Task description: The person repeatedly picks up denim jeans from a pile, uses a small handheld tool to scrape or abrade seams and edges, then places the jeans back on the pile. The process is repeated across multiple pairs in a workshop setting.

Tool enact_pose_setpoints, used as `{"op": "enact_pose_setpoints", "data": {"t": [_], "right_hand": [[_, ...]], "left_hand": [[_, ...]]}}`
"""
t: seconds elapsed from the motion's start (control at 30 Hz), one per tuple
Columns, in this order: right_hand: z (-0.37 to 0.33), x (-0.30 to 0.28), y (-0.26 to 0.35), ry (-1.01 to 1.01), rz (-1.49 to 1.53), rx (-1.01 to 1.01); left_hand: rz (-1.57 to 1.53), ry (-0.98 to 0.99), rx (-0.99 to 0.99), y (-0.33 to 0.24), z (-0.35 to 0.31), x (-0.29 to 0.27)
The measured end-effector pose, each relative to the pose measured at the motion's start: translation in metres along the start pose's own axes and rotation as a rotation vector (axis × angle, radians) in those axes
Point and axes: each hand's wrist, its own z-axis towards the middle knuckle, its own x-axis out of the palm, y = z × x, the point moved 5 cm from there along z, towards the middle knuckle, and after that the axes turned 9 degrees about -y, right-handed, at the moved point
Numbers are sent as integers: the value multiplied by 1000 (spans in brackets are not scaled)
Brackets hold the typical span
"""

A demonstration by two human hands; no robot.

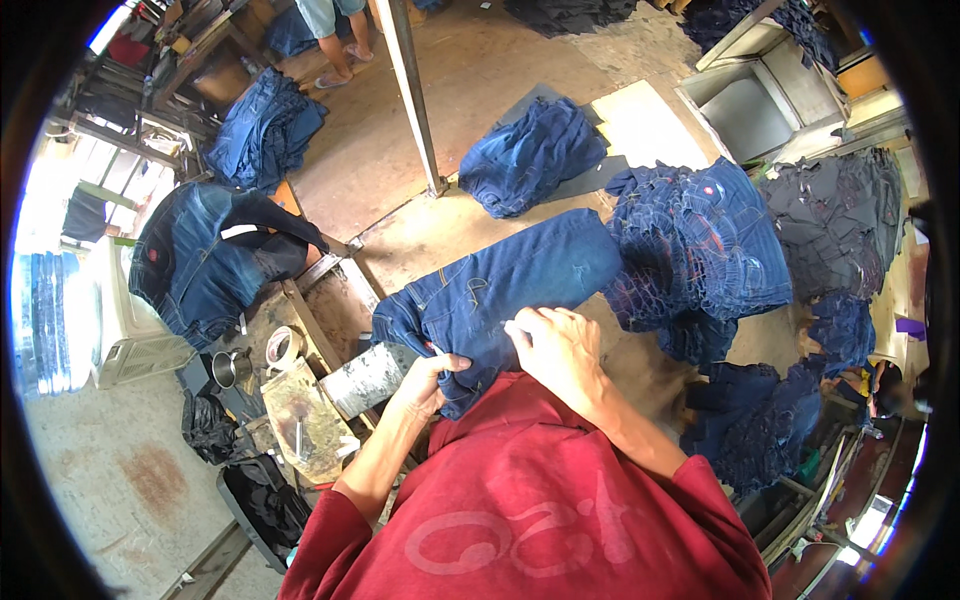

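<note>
A pair of blue jeans [510,270] lies stretched out in front of me, running from near my waist to the upper right. Its lower left end meets a grey-white mottled cylinder [368,380]; whether the cylinder runs on inside the denim is hidden. My left hand [437,384] grips the gathered edge of the jeans, thumb on top. On the upper surface of the denim rests my right hand [558,345], its fingers curled and pinched together. Something small and pale may be at its fingertips, too small to name.
Piled denim [700,240] lies to the right, beside dark grey garments [835,215]. More jeans [530,155] are heaped ahead and on the left [210,255]. A metal post [412,100] stands ahead. On the left bench are a tape roll [284,347] and a metal cup [232,369]. Another person's legs [335,50] are far off.
</note>
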Motion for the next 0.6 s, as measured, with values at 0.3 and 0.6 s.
{"op": "enact_pose_setpoints", "data": {"t": [0.3, 0.6], "right_hand": [[14, -9, -11, 63, -17, 80], [17, 7, 21, 53, 91, -9]], "left_hand": [[-56, 7, 34, -3, -7, 16], [-32, -75, 130, -6, -12, 14]]}}
